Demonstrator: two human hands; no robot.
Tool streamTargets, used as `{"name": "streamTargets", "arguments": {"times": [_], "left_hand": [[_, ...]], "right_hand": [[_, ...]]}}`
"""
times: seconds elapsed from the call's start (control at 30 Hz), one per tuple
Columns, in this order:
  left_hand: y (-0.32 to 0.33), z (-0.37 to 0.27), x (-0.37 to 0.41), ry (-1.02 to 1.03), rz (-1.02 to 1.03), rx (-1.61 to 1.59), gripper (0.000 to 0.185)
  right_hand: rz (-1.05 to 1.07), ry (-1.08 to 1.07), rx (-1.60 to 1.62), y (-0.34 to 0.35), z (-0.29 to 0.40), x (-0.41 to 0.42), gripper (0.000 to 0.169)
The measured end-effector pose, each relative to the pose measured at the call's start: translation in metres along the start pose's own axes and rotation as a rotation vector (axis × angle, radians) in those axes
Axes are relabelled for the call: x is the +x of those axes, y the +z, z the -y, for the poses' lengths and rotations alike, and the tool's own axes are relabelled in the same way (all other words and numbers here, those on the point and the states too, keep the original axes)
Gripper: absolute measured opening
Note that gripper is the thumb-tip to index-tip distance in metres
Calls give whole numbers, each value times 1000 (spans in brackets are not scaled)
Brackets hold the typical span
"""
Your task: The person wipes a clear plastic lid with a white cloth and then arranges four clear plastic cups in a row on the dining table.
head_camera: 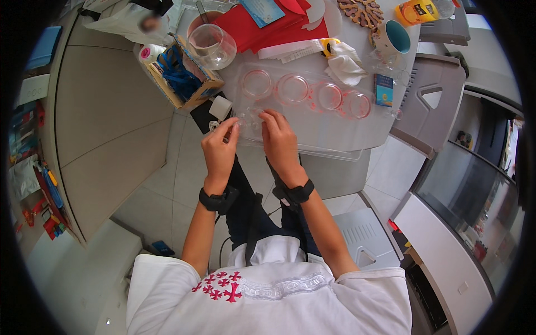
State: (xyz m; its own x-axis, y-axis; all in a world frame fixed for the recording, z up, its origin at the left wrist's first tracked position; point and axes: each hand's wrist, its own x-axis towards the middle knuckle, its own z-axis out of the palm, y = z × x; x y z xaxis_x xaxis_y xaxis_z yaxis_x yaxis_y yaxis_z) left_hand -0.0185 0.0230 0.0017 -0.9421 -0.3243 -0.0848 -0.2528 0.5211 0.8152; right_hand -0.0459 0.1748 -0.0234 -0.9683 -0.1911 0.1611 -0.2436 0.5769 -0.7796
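My left hand (220, 144) is at the near left corner of a clear plastic tray (331, 154), thumb and fingertips close together. Beside it, my right hand (279, 140) reaches over the same tray with bent fingers. Small clear glassy items (251, 120) lie between the fingertips; their shape is blurred, and whether either hand grips one cannot be told. Beyond the hands, a row of several clear glasses with red marks, among them one round glass (292, 88), stands in the tray. A white plug adapter (220, 107) sits just left of the tray.
A cardboard box (205, 97) with blue ribbon stands at the left, by a clear glass bowl (212, 47). Red envelopes (268, 31), a crumpled white cloth (345, 65), a small blue box (383, 90) and a floral mug (391, 37) lie farther off. A grey chair (433, 100) stands right.
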Motion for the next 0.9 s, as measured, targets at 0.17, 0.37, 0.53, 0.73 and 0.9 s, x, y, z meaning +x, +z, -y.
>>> {"name": "streamTargets", "arguments": {"times": [0.17, 0.37, 0.53, 0.73, 0.9], "left_hand": [[0, 20, -13, 269, -20, 165, 20], [-6, 21, -13, 490, 68, 317, 26], [-10, 16, -10, 519, 67, 337, 27], [-7, 16, -10, 524, 16, 391, 23], [1, 19, -8, 491, -6, 392, 19]], "right_hand": [[-28, 72, 51, -7, -8, -9, 22], [-48, -41, 5, -16, -15, -19, 23], [45, -126, -96, -24, -10, -29, 27], [104, -174, -183, -18, -5, -38, 29], [127, -187, -176, -9, -6, -42, 27]]}}
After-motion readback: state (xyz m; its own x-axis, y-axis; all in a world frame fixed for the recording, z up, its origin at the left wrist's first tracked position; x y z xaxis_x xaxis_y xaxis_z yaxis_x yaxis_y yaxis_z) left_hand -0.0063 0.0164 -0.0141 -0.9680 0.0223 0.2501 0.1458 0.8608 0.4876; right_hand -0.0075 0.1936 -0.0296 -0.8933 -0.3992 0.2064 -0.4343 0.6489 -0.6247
